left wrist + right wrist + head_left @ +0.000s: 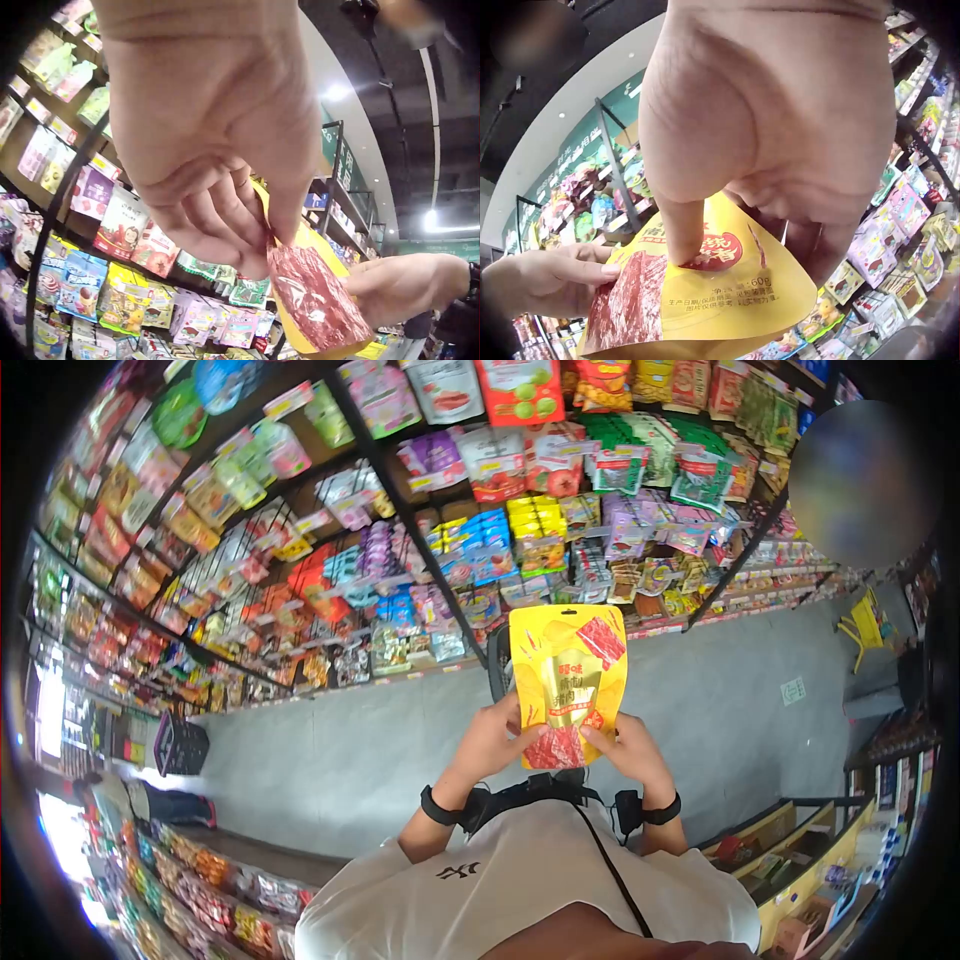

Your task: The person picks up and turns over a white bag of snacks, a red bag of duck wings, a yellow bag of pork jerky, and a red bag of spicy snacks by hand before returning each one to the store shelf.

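Note:
A yellow pouch of dried meat (pixel 570 675) stands upright in front of the chest in the head view, its printed front towards me. My left hand (pixel 490 738) grips its lower left edge, thumb on the front. On the opposite edge my right hand (pixel 634 748) holds it the same way, fingers behind. The left wrist view has the left hand (pixel 217 112) from close up, with the red meat picture on the pouch (pixel 315 300) below the thumb. In the right wrist view, the right thumb presses on the pouch (pixel 720 300) near its red round print.
Shelves of bagged snacks (pixel 500 550) rise ahead and to the left over a grey floor (pixel 330 760). A dark basket (pixel 181 744) and a person (pixel 140 800) are at the left. Divided bins (pixel 800 850) stand at the lower right, a yellow stool (pixel 866 628) farther off.

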